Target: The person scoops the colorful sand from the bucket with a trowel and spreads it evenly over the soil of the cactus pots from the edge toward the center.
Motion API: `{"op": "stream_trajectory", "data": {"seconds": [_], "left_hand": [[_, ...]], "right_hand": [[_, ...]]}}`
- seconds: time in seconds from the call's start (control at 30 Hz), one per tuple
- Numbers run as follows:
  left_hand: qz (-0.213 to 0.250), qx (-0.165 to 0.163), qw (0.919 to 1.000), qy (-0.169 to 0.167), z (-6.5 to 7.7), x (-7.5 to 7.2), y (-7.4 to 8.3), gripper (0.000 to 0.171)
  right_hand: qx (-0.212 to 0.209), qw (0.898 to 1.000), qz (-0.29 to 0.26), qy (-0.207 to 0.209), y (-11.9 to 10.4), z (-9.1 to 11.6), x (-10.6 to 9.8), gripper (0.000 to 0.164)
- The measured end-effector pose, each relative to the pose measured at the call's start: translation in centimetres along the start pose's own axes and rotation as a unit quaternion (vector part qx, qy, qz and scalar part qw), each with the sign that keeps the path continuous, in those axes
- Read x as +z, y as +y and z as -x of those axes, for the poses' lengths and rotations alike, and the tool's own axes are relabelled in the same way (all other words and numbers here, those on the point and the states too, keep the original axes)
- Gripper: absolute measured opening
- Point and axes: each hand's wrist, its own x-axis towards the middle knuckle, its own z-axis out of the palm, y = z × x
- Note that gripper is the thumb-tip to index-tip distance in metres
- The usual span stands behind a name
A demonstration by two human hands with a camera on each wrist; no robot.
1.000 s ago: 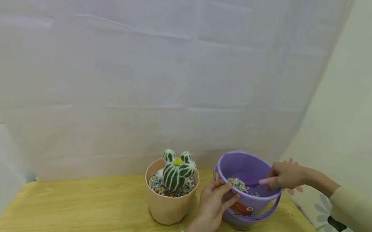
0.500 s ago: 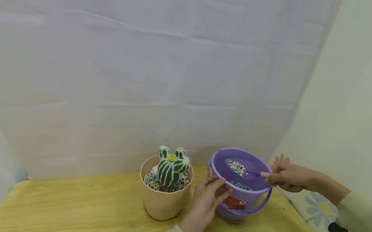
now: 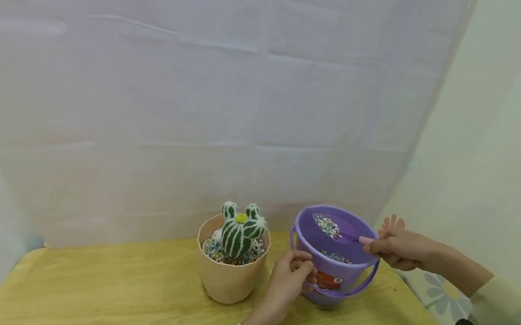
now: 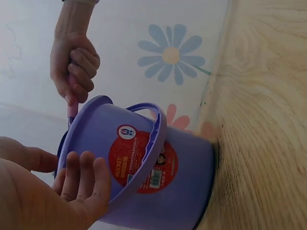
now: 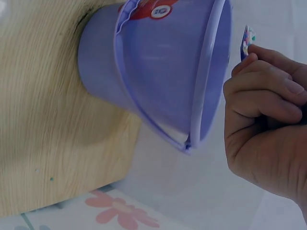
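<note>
My right hand [image 3: 401,250] grips the pink handle of a small purple trowel [image 3: 349,236]. Multicoloured pebbles [image 3: 328,226] are heaped on its blade, which is over the mouth of a purple bucket [image 3: 344,279]. More pebbles [image 3: 336,257] lie inside the bucket. My left hand [image 3: 291,274] is at the bucket's near left side, its fingers loosely bent and holding nothing; in the left wrist view the fingertips [image 4: 86,165] are close to the rim, and contact is unclear. Left of the bucket stands a peach pot [image 3: 227,284] with a striped green cactus [image 3: 236,240] in pebbles.
Everything stands on a yellowish wooden table [image 3: 119,293]. A pale sheet [image 3: 171,115] hangs behind it, and a flower-patterned wall covering [image 3: 493,163] borders the right side. The bucket's carrying handle [image 3: 366,282] hangs down in front. A few loose pebbles [image 5: 52,178] lie on the tabletop.
The trowel has risen from the pebbles inside the bucket with a load on its blade. My left hand has let go of the bucket rim and dropped slightly.
</note>
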Motion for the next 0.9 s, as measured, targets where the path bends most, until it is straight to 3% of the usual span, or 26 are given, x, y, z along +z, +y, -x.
{"op": "stream_trajectory", "data": {"seconds": [0.13,0.3,0.57,0.67,0.83,0.9], "left_hand": [[-0.076,0.036,0.9962,-0.022,1.0,-1.2,0.7,0.021],[-0.179,0.087,0.9799,-0.017,2.4,-3.5,1.8,0.019],[-0.24,0.134,0.9613,0.015,3.8,-8.0,4.4,0.017],[-0.291,0.17,0.9399,0.052,3.7,-9.7,4.7,0.016],[-0.359,0.254,0.8865,0.143,2.5,-11.7,4.3,0.019],[-0.364,0.265,0.8752,0.177,1.7,-12.2,3.8,0.022]], "right_hand": [[-0.009,1.0,0.0,0.009,-0.8,-1.1,0.5,0.05],[-0.029,0.999,0.006,0.024,-1.1,-2.2,1.3,0.05],[-0.028,0.999,0.01,0.014,-1.6,-5.0,2.1,0.05],[-0.028,0.999,0.011,0.011,-2.1,-6.0,2.3,0.049],[-0.036,0.999,0.038,0.014,-2.9,-7.9,3.0,0.045],[-0.04,0.998,0.041,0.023,-3.0,-8.5,3.3,0.039]]}}
